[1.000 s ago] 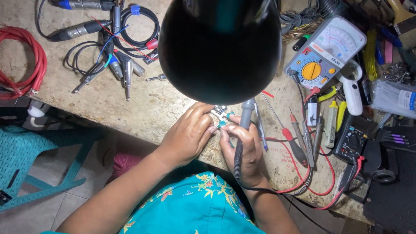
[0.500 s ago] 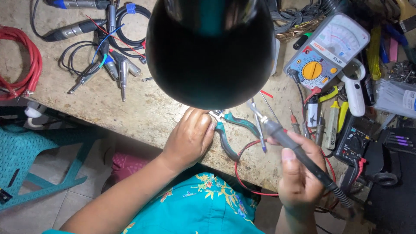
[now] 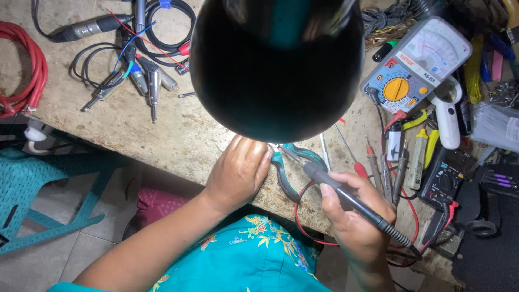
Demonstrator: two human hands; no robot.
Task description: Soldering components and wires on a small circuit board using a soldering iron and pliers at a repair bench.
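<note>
- Far left of the frame: red cable coiled at the bench edge, pushed out of the working patch; teal plastic chair below it, off the bench.
- Upper left: tangle of black leads with metal jack plugs, spread flat on the workbench, plugs pointing toward the near edge, probably laid out for easy picking.
- Centre top: big dark lamp shade hanging over the work spot, hiding whatever lies straight beneath.
- Centre: left hand curled at the bench edge, fingertips pinched together right under the shade's rim; whatever small part is pinned there cannot be made out.
- Just right of it: teal-handled pliers lying on the bench, jaws toward the left fingertips, apparently steadying the piece.
- Lower right of centre: right hand clamped pen-fashion round the soldering iron, tip aimed up-left at the pliers' jaws; hands near, not touching.
- Right of centre: probes and screwdrivers laid side by side, within reach.
- Upper right: analogue multimeter, pale blue-grey case, white dial face, orange round knob, tilted face up.
- Lower right: black digital meter, face up, red leads trailing down.
</note>
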